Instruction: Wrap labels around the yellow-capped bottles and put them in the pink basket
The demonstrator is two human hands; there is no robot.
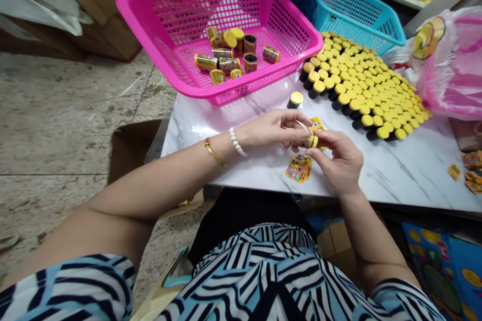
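Both my hands meet over the marble table, holding a small yellow-capped tube (pixel 307 141) wrapped in a colourful printed label. My left hand (pixel 269 128) grips it from the left, and the fingertips of my right hand (pixel 333 155) pinch its yellow end. A stack of printed labels (pixel 299 168) lies just below my hands. A lone black tube with a yellow cap (pixel 295 100) stands beyond them. Farther right, a dense block of black yellow-capped tubes (pixel 361 85) stands upright. Several labelled tubes (pixel 229 57) lie in a pink plastic basket (pixel 176 15).
The white marble table (pixel 395 180) ends at a front edge near my lap. A blue basket (pixel 350 10) stands behind the tubes, and a pink plastic bag (pixel 448 65) lies at the right. More labels (pixel 470 170) sit at the right edge. Cardboard boxes stand on the stone floor at left.
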